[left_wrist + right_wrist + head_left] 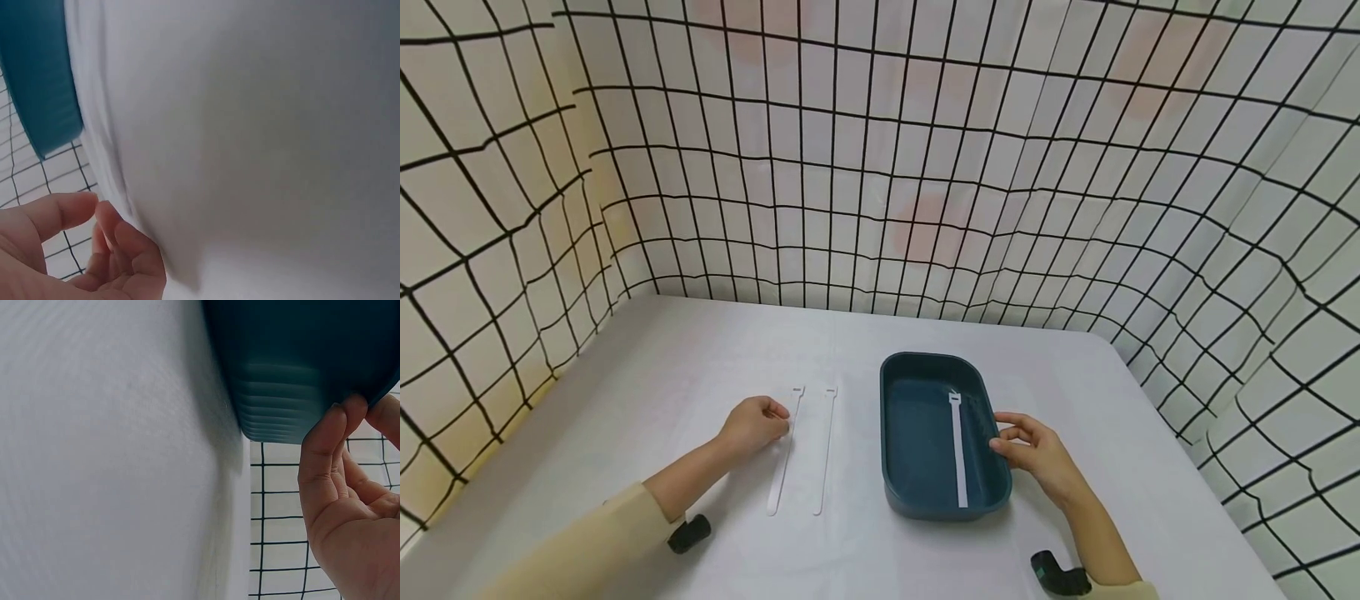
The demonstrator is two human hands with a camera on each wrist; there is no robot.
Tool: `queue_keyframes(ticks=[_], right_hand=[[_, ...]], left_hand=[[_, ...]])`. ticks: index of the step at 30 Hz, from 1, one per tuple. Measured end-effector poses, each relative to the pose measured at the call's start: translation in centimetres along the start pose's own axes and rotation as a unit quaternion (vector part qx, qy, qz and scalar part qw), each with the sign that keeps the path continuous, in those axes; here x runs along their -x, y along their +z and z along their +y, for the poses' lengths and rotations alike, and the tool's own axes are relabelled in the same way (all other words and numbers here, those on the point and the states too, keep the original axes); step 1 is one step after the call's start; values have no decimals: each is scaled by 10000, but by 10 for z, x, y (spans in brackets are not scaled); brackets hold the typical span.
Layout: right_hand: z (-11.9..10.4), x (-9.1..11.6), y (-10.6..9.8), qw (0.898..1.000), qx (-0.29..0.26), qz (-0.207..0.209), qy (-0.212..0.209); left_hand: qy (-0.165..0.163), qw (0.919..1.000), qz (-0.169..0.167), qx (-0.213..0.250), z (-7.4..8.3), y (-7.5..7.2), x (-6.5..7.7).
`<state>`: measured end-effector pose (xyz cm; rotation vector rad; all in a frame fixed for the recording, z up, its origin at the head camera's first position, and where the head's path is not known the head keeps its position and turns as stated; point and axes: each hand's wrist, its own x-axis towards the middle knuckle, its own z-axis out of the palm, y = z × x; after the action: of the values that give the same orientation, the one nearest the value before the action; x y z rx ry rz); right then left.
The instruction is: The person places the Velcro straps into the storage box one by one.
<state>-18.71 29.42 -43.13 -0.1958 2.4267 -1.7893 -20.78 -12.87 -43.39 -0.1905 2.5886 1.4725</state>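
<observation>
My left hand (756,429) is beside the left of two thin white straps (779,479) with slotted heads, its fingertips right at the strap's edge. In the left wrist view its fingers are loosely curled, with thumb and index tips close together and nothing visible between them. The other strap (827,454) lies just to the right on the white cloth. My right hand (1041,454) pinches the right rim of a dark teal container (917,510), thumb over the edge and fingers outside. Inside that container rests a third white strap (958,450), its head toward the far end.
A white cloth covers the table (722,342). Black wire mesh (850,167) stands along the back and both sides, with pale sheeting behind it. Black wrist-worn devices (689,533) sit by both sleeves.
</observation>
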Motion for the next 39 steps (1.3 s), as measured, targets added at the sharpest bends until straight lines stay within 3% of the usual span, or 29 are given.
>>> queue_keyframes(ticks=[6,16,24,39], right_hand=[[1,0,1,10000,12,10,31],[2,0,1,9999,76,71,95],[4,-2,0,9999,55,96,117],[4,-2,0,9999,41,81,143]], left_hand=[[90,9988,44,-478,1,-2,-2],[34,9973,77,-734,3,0,-8],[166,9947,171,-1003,4,2,-8],[16,9924,276,-1196,7,4,-9]])
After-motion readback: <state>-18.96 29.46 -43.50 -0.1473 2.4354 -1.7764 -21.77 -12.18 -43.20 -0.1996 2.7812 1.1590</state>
